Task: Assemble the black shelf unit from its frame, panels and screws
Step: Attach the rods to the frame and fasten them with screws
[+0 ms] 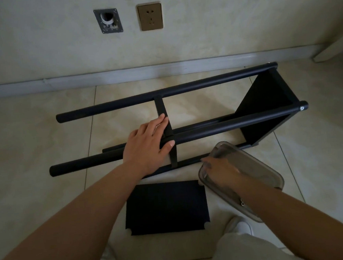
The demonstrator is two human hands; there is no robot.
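1. Black metal makes up the shelf frame (185, 108), which lies on its side on the tiled floor (33, 130), its round tubes running from near left to far right.
2. One black panel (267, 110) is already fitted at the frame's right end, standing on edge between the tubes; a pale screw head (301, 108) shows at the end of the nearer upper tube.
3. A flat crossbar (163, 118) joins the two upper tubes near the middle, and a second one drops from the nearer tube towards the floor.
4. The left hand (147, 144) rests on the nearer upper tube at that joint, its thumb hooked under the tube and its fingers lying straight along the crossbar.
5. A loose black panel (166, 207) with notched corners lies flat on the floor, near the person and just in front of the frame.
6. To its right sits a smoky transparent plastic container (258, 170), tilted, with small silver screws (242, 202) in its near end.
7. The right hand (221, 171) reaches down into the container; its fingers are blurred behind the tinted wall, so I cannot tell whether they pinch anything.
8. Far behind, the pale wall carries a brass-coloured power socket (150, 16) and, to its left, a grey plate with a pipe opening (108, 21).
9. A white shoe (240, 226) and light trousers (248, 251) show at the near edge.
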